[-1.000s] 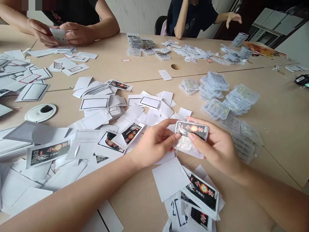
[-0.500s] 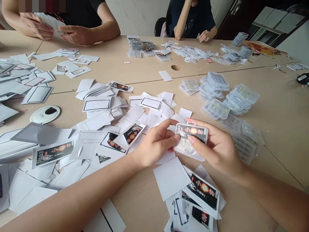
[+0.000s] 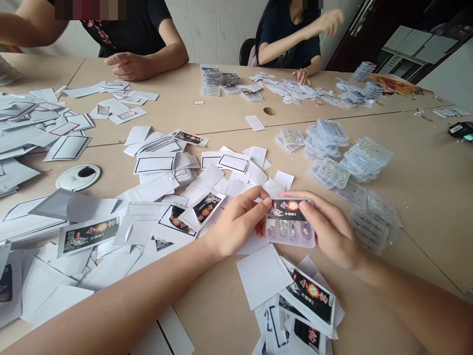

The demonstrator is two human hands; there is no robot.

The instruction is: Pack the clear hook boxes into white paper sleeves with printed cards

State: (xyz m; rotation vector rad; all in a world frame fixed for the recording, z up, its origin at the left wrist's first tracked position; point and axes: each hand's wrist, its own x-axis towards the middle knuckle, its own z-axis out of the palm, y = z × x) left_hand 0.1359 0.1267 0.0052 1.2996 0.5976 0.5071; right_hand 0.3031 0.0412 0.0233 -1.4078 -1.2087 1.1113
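Between my hands is a clear plastic box of fishing hooks (image 3: 291, 234), with a black printed label (image 3: 286, 209) across its upper half. My left hand (image 3: 242, 217) pinches the box's left edge, thumb near the label's corner. On the other side my right hand (image 3: 332, 227) grips the right edge, its thumb lying on the label. Small hooks show through the compartments below the label. Under the box, close to me, lies a pile of white cards and black labels (image 3: 310, 296).
Stacked clear boxes (image 3: 365, 158) stand to the right. White label backings (image 3: 155, 162) cover the left and middle of the table. Across the table sit two people, one with a hand (image 3: 129, 65) on the tabletop, the other with a raised hand (image 3: 328, 22).
The box has tilted so its hooks show more clearly, and my right thumb has shifted on the label. Across the table, one person's hands have parted; the other person's arm has swung outward.
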